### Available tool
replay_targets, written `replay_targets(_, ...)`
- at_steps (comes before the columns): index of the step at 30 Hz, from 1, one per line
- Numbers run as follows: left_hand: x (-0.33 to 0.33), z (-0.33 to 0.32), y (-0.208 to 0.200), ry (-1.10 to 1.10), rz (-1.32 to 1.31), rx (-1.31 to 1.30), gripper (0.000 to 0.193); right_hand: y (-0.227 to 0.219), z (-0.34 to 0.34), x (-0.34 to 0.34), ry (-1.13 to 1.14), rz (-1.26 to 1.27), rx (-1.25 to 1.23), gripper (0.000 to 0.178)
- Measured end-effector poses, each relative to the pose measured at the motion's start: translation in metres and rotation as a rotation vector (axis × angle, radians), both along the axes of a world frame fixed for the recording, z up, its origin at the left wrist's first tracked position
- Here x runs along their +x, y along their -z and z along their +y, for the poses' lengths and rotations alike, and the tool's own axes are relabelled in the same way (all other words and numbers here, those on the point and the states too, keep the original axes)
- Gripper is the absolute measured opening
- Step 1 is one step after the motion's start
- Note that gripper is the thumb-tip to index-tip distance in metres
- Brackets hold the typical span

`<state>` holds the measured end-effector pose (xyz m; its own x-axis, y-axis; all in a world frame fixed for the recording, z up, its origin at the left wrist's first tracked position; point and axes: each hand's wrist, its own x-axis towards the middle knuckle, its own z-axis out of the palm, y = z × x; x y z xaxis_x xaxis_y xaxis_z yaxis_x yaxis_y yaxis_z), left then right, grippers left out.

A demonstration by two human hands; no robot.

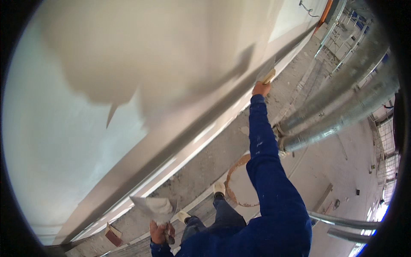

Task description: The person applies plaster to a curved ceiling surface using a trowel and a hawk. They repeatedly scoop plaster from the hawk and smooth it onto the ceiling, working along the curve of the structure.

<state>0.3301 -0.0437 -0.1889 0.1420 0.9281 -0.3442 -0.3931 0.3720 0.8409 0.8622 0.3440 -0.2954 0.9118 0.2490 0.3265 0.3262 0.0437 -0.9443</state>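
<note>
Low on the left, my left hand [159,233] is closed round the handle of a broad putty knife [139,202]. A pale lump of plaster [159,205] lies on its wide blade. My right arm is stretched far forward along the wall [102,145]. At its end my right hand [261,88] grips a plastering trowel with a light wooden handle [269,76]. Its thin blade is at the wall's lower part and hard to make out. Fresh-looking beige and white patches cover the wall, and shadows fall across it.
A reddish-brown block-like object [114,234] lies by the wall's foot. Beside my right arm stand two thick metal-wrapped pipes [329,124]. A round brown-rimmed patch [233,182] marks the floor near my feet. Metal framing [332,30] and a cable [309,9] show farther off.
</note>
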Motion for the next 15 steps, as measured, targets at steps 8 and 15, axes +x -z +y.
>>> replay_targets(8, 0.036, -0.001, 0.022, -0.258, 0.227, -0.178, 0.024, 0.017, 0.1, 0.079, 0.039, -0.067, -0.176, 0.047)
replay_targets(15, 0.054, 0.013, 0.022, -0.237, 0.225, -0.35, 0.022, 0.038, 0.133, 0.14, -0.101, -0.101, -0.151, 0.047)
